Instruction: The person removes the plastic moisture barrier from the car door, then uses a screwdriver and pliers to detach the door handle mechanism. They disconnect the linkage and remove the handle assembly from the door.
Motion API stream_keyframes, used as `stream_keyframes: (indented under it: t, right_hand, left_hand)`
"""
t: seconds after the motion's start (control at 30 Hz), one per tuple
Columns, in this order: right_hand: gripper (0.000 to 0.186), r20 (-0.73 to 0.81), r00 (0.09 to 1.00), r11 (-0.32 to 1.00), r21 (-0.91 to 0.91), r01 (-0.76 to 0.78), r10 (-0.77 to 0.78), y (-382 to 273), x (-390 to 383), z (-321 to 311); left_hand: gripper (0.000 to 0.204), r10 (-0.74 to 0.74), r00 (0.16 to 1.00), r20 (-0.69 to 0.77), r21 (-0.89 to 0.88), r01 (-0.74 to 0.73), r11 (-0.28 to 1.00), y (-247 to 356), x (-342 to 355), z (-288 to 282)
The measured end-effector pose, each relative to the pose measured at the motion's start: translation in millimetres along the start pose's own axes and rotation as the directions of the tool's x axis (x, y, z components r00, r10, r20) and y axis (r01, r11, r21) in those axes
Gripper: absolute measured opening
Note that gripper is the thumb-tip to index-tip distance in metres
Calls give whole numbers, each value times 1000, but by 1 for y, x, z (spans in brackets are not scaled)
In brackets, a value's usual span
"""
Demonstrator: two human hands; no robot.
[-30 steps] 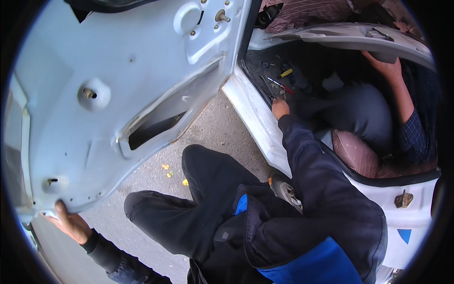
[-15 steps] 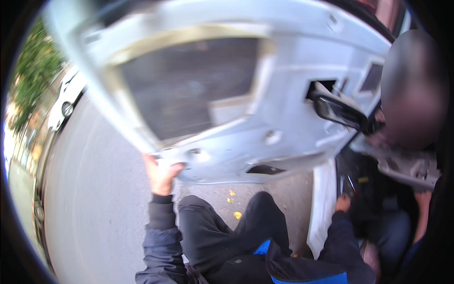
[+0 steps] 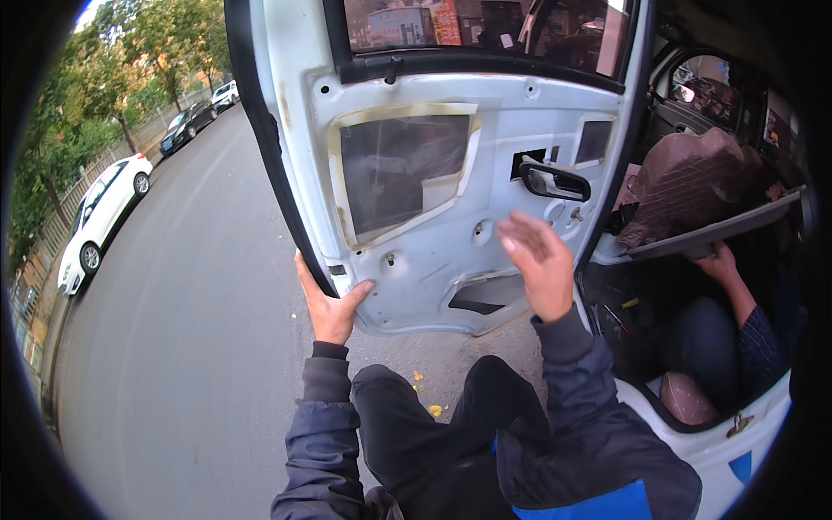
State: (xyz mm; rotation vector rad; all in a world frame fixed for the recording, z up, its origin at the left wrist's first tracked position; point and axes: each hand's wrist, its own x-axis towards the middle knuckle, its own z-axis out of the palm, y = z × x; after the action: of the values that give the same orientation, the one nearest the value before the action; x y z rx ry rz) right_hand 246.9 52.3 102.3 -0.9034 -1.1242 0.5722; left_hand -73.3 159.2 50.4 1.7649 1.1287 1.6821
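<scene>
A white car door (image 3: 416,286), stripped of its inner trim, stands open in front of me. My left hand (image 3: 334,310) grips the door's lower left edge, thumb on the inner face and fingers around the rim. My right hand (image 3: 539,264) is raised before the lower right of the door, fingers stretched and slightly blurred, holding nothing. Just above it is the inner door handle (image 3: 556,180), a dark frame with a lever, sticking out from its cutout. A clear plastic sheet (image 3: 407,173) with yellowed adhesive edging covers a large opening in the door.
At the right, another person's hand (image 3: 718,262) holds a long grey panel (image 3: 719,227) inside the doorway. Behind it is a brown quilted seat (image 3: 685,178). Tools (image 3: 620,319) lie on the dark car floor. A white car (image 3: 104,208) is parked across the road.
My right hand has risen from the door sill to in front of the door. My left hand keeps its hold. The other person's head has left view, and my view has shifted upward.
</scene>
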Motion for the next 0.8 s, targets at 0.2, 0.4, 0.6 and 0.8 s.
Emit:
stream_keyframes:
  t: [0.2, 0.4, 0.6, 0.8]
  right_hand:
    - [49, 1, 950, 887, -359, 291, -312, -81, 101, 49]
    - [42, -68, 958, 835, -511, 207, -279, -80, 112, 52]
    - [36, 155, 823, 493, -735, 466, -547, -97, 130, 46]
    - [12, 284, 796, 469, -683, 559, -535, -110, 134, 29]
  left_hand:
    - [133, -26, 999, -21, 57, 27, 998, 7, -3, -2]
    - [132, -20, 999, -29, 33, 21, 999, 10, -3, -3]
    - [132, -15, 999, -33, 78, 18, 997, 9, -3, -5]
    - [135, -22, 999, -25, 76, 23, 997, 7, -1, -5]
